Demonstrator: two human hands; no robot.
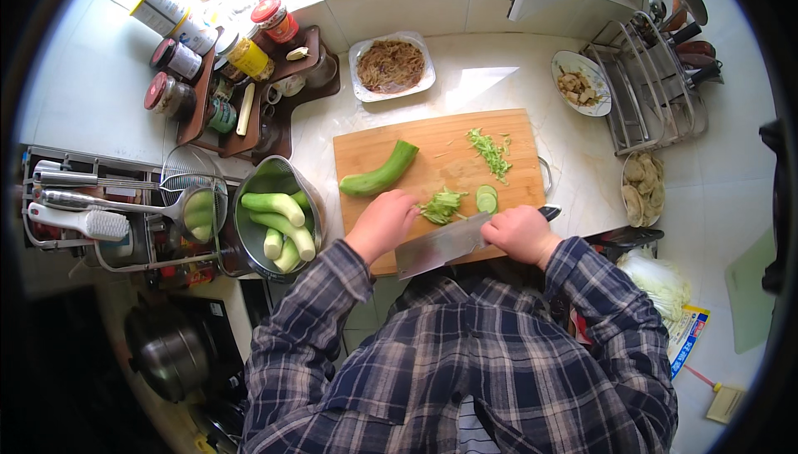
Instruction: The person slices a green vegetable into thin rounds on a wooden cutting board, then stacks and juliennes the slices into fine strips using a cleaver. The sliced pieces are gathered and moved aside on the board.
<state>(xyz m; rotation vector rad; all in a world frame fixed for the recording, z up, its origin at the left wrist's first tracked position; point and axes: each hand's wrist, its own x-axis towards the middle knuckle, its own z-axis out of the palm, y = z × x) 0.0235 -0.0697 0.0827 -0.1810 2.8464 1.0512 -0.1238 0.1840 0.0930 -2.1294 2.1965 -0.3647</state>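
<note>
My right hand (pixel 520 232) grips a Chinese cleaver (pixel 442 245) with a black handle; its broad blade points left along the near edge of a wooden cutting board (pixel 436 125). My left hand (pixel 388 220) is over the board, its bent fingertips at the left edge of a pile of green shreds (pixel 442 206). Whether it pinches any shreds cannot be made out. Right of that pile lie a few overlapping round green slices (pixel 486 198). Farther back is a smaller heap of shreds (pixel 490 153). A curved green squash (pixel 381 172), cut at one end, rests on the board's left side.
Left of the board, a metal pot (pixel 315 198) holds several peeled squash (pixel 280 217). Behind stand a square dish of brown shredded food (pixel 394 67) and a jar rack (pixel 206 108). At right are an oval plate (pixel 564 67), a utensil rack (pixel 648 86) and a napa cabbage (pixel 654 282).
</note>
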